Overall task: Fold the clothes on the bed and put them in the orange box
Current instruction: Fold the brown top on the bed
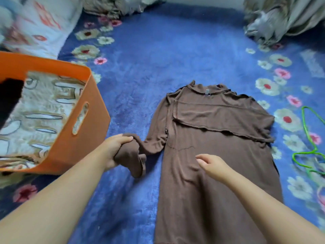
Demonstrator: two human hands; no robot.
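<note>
A long brown dress (219,164) lies flat on the blue flowered bedcover, collar pointing away from me. Its right sleeve is folded across the chest. My left hand (114,148) is shut on the end of the left sleeve (133,159), bunched just off the dress's left side. My right hand (212,164) hovers open over the dress's middle, fingers spread. The orange box (88,120) stands to the left, close to my left hand, with a folded cream and brown patterned cloth (40,111) inside.
Green wire hangers (309,138) lie at the right edge. Grey-beige crumpled fabric (281,18) is piled at the far right and far middle. A white patterned pillow (35,23) sits far left behind the box.
</note>
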